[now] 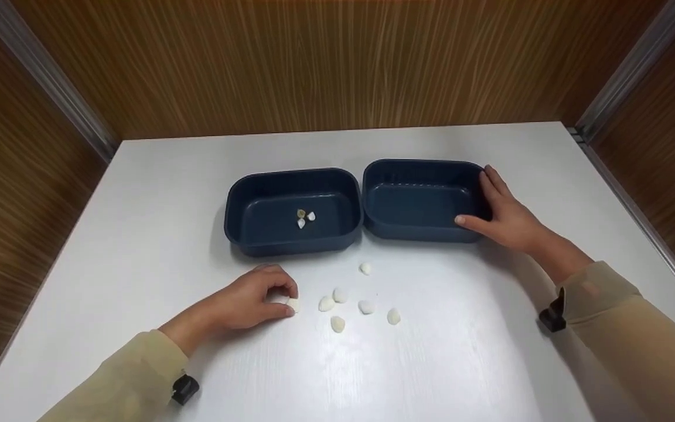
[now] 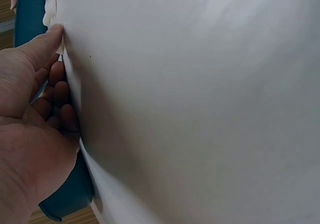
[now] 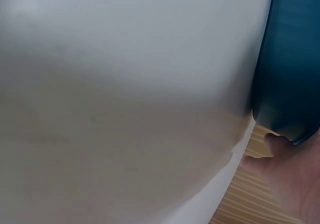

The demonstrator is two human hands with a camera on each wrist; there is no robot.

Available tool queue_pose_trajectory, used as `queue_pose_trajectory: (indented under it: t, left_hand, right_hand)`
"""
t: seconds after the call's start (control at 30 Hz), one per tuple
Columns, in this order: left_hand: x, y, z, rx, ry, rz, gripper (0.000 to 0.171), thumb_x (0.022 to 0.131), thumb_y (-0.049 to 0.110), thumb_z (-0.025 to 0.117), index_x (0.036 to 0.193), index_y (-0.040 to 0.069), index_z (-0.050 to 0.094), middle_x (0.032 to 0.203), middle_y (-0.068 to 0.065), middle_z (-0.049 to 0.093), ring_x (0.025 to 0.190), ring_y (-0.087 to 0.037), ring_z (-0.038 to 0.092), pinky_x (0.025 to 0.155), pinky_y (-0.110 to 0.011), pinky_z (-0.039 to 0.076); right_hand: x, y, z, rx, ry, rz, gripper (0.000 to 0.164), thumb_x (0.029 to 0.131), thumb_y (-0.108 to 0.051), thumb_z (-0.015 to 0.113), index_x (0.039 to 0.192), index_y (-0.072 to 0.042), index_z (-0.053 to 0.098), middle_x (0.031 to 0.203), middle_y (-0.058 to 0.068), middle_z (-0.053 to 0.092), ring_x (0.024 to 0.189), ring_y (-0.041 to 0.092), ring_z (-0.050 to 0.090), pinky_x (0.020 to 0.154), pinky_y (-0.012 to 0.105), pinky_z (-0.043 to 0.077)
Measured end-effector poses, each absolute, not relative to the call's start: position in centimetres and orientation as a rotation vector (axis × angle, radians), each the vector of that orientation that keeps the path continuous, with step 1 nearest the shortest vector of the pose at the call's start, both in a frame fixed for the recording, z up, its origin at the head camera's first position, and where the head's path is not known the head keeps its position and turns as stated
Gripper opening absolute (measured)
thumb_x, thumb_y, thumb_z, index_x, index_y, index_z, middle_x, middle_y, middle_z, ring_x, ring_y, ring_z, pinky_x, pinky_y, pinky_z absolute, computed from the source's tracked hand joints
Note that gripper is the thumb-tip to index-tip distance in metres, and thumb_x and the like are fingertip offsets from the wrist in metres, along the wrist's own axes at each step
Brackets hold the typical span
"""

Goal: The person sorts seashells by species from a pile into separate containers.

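My left hand point(image 1: 249, 299) is low over the white table, left of the loose shells. Between its thumb and forefinger it pinches a white shell point(image 1: 294, 305), mostly covered by the fingertips. Several pale shells point(image 1: 339, 295) lie scattered on the table to its right; in the left wrist view one shell point(image 2: 51, 10) shows ridges. Behind stands a dark blue box point(image 1: 290, 249) with three small shells point(image 1: 301, 223) on its floor. At the right end of a second blue box point(image 1: 425, 233), my right hand point(image 1: 510, 220) rests with fairly straight fingers on the side and its thumb over the front rim.
Both boxes stand side by side, nearly touching, toward the back of the white table point(image 1: 156, 223). Wood-grain panels point(image 1: 337, 70) rise behind and at both sides. Metal rails point(image 1: 636, 70) run along the panel corners.
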State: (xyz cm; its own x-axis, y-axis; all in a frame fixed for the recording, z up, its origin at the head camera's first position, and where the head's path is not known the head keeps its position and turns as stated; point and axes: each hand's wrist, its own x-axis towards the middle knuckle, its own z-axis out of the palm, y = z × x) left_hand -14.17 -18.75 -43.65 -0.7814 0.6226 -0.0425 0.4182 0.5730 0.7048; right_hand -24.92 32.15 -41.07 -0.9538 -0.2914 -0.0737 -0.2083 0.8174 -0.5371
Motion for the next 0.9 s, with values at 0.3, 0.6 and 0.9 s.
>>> queue_pose_trajectory:
  t: [0.3,0.6,0.9]
  left_hand:
    - [-14.12,-18.71,-43.47,0.817,2.522,1.015,0.015,0.097,0.021,0.081,0.105,0.013,0.071,0.103,0.004,0.064,0.105,-0.018,0.057,0.1,-0.037,0.048]
    - [-14.21,-18.58,-43.47,0.781,2.515,1.063,0.011,0.099,0.022,0.078,0.109,0.017,0.077,0.098,0.01,0.066,0.098,-0.016,0.058,0.091,-0.033,0.048]
    - [-14.33,-18.49,-43.12,0.722,2.488,1.084,0.008,0.101,0.021,0.075,0.108,0.019,0.079,0.095,0.012,0.068,0.093,-0.014,0.059,0.088,-0.031,0.049]
  right_hand:
    - [-24.93,31.99,-40.97,-0.422,2.847,-0.82,0.112,0.1,-0.058,0.067,0.169,-0.007,-0.006,0.177,0.009,-0.016,0.162,0.042,0.001,0.124,0.068,0.017]
    - [-24.8,32.08,-40.98,-0.395,2.846,-0.82,0.112,0.1,-0.06,0.066,0.17,-0.009,-0.005,0.177,0.007,-0.016,0.161,0.043,0.004,0.123,0.069,0.018]
    - [-24.9,32.13,-41.01,-0.381,2.845,-0.796,0.112,0.1,-0.061,0.065,0.17,-0.01,-0.006,0.177,0.007,-0.017,0.161,0.044,0.004,0.123,0.07,0.018]
